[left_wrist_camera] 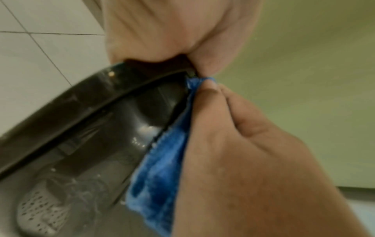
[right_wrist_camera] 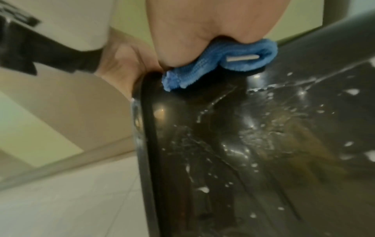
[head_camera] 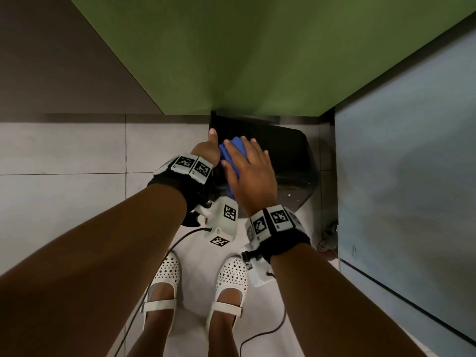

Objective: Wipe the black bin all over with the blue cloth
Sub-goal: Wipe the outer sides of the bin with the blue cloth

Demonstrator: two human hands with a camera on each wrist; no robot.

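Observation:
The black bin (head_camera: 283, 150) stands on the floor against the green wall; its glossy side (right_wrist_camera: 243, 144) carries white specks and streaks. My left hand (head_camera: 206, 150) holds the bin's left rim, thumb pointing up; in the left wrist view the palm (left_wrist_camera: 162, 32) sits over the rim (left_wrist_camera: 101, 96) and the fingers are hidden. My right hand (head_camera: 249, 171) lies flat with spread fingers on the folded blue cloth (head_camera: 231, 150), pressing it against the bin near the same edge. The cloth (right_wrist_camera: 202, 70) bunches out from under the palm (right_wrist_camera: 202, 24).
A green wall panel (head_camera: 231, 60) rises right behind the bin. A grey-blue cabinet (head_camera: 412, 176) with a caster (head_camera: 328, 240) closes in the right side. Pale floor tiles (head_camera: 64, 150) spread to the left. My white shoes (head_camera: 164, 274) and trailing cables (head_camera: 270, 328) are below.

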